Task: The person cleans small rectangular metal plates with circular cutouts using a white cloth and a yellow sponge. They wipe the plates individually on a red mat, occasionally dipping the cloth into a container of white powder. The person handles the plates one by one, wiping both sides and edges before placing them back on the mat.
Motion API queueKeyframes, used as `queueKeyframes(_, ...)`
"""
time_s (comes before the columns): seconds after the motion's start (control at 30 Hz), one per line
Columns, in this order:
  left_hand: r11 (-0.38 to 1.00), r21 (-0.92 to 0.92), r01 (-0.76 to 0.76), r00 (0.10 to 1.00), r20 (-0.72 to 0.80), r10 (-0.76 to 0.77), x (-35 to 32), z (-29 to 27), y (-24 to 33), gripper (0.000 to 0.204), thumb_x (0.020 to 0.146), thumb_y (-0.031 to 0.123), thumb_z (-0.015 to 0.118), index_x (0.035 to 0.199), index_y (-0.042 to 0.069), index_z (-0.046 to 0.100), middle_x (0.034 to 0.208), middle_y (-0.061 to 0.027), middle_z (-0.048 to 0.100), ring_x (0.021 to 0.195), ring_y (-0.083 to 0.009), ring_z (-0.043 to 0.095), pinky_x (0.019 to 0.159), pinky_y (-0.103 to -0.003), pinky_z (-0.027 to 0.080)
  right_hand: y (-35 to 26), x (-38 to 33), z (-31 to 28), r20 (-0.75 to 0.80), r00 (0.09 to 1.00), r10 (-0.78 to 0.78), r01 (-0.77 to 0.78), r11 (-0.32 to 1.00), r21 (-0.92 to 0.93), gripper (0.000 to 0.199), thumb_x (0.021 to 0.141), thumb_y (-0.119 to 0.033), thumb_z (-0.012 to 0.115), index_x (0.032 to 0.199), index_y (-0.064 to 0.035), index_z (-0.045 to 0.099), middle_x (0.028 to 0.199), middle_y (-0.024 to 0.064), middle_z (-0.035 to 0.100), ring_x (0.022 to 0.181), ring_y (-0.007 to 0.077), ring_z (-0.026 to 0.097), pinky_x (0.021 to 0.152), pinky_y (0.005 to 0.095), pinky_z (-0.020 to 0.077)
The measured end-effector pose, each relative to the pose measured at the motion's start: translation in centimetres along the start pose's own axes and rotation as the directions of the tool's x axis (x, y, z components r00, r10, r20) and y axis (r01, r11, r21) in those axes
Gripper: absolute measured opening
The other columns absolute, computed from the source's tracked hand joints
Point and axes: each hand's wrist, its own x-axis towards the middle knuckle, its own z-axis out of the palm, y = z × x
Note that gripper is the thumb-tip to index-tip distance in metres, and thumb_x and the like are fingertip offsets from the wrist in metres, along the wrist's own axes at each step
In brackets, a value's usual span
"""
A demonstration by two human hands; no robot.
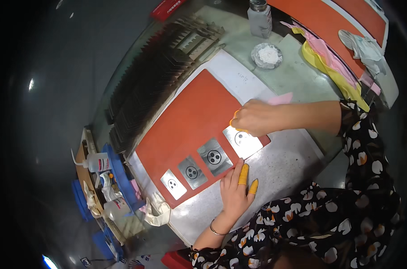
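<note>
A: State the position of the work piece.

B: Four metal plates lie in a row along the near edge of the orange mat. The rightmost metal plate sits at the mat's right corner, partly on the white table. It shows dark round holes on its face.

A: Right hand?

B: The right hand rests on the far end of that plate, fingers curled down over it. A yellow finger cot shows at its left side. Whether the fingers pinch anything cannot be told; the grip is hidden under the knuckles.

A: Left hand?

B: The left hand lies flat on the table, fingers spread, holding nothing. Two fingers wear yellow cots. The fingertips touch the near edge of the second plate. A bracelet circles the wrist.

A: Remaining plates?

B: The third plate and fourth plate follow to the left, each apart from the next.

A: Surroundings?

B: A dark ridged rack runs beside the mat's far-left side. A small dish of white material and a bottle stand beyond the mat. A white squeeze bottle stands off the table's left end.
</note>
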Motion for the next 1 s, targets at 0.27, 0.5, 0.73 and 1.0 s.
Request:
queueKeyframes(0.27, 0.999, 0.025, 0.021, 0.999, -0.025, -0.02, -0.7, 0.2, -0.4, 0.051, 0.068, 0.019, 0.07, 0.109, -0.005, 0.053, 0.128, -0.0141, 0.046, 0.099, -0.0299, 0.048, 0.082, -0.037, 0.037, 0.3, 0.3, -0.1, 0.046, 0.996, -0.076, 0.077, 0.997, -0.004, 0.005, 0.066, -0.003, 0.057, 0.071, -0.0026, 0.055, 0.066, 0.0133, 0.059, 0.06, 0.0313, 0.059, 0.052, 0.0411, 0.0457)
queueKeyframes(0.5, 1.0, 0.015, -0.01, 1.0, -0.029, 0.01, -0.3, 0.3, -0.1, 0.053, 0.068, 0.02, 0.07, 0.11, -0.006, 0.052, 0.129, -0.0153, 0.045, 0.099, -0.0315, 0.048, 0.081, -0.039, 0.037, -2.0, 3.0, 0.5, 0.043, 0.997, -0.069, 0.067, 0.996, 0.051, 0.004, 0.067, -0.004, 0.058, 0.07, -0.0024, 0.055, 0.065, 0.0124, 0.058, 0.06, 0.0311, 0.058, 0.051, 0.0409, 0.0447)
queueKeyframes(0.73, 1.0, 0.027, -0.006, 0.999, -0.044, 0.008, -0.9, 0.5, -0.2, 0.051, 0.07, 0.02, 0.068, 0.11, -0.007, 0.052, 0.131, -0.0156, 0.044, 0.101, -0.0315, 0.047, 0.084, -0.039, 0.036, -0.2, -4.6, -1.4, 0.009, 0.998, 0.057, -0.057, 0.998, 0.019, 0.006, 0.072, -0.008, 0.057, 0.076, -0.0038, 0.057, 0.071, 0.0126, 0.061, 0.065, 0.0314, 0.061, 0.059, 0.0413, 0.0469)
queueKeyframes(1.0, 0.996, -0.075, -0.045, 0.992, -0.119, 0.036, -0.7, 0.7, -0.4, 0.046, 0.07, 0.011, 0.067, 0.109, -0.008, 0.051, 0.125, -0.0187, 0.047, 0.099, -0.0343, 0.05, 0.086, -0.041, 0.04, -5.0, -2.0, 0.7, 0.084, 0.986, -0.145, 0.148, 0.989, -0.03, 0.009, 0.069, -0.007, 0.056, 0.075, -0.0004, 0.054, 0.069, 0.0119, 0.058, 0.07, 0.0288, 0.061, 0.058, 0.0384, 0.0478)
